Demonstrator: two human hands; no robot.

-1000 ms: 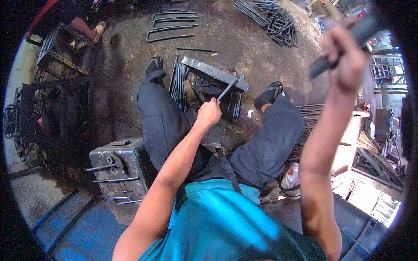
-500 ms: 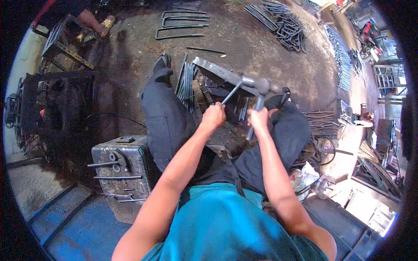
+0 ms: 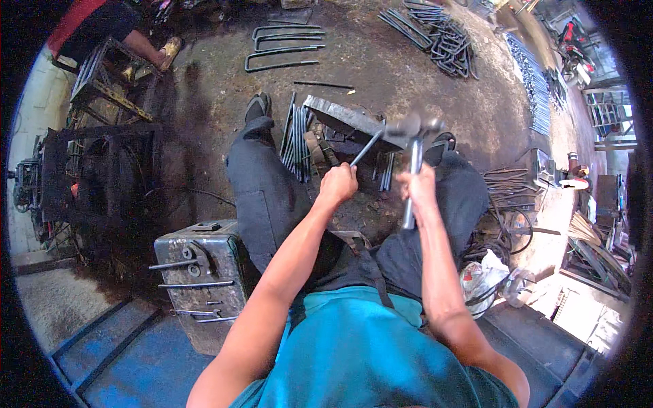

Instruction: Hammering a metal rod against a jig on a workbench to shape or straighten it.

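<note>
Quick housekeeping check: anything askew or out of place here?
Only mildly: the heap of bent rods at upper right looks jumbled, pieces crossing, whereas the U-shaped rods to its left lie roughly parallel.

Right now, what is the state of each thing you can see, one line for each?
Left hand: closed around the rod
Rod: straight, slanting
Right hand: gripping the hammer
Hammer: head blurred, contact with rod unclear
Metal block: slanting in this view
Bent rods: U-shaped, lying flat
Plastic bag: crumpled
</note>
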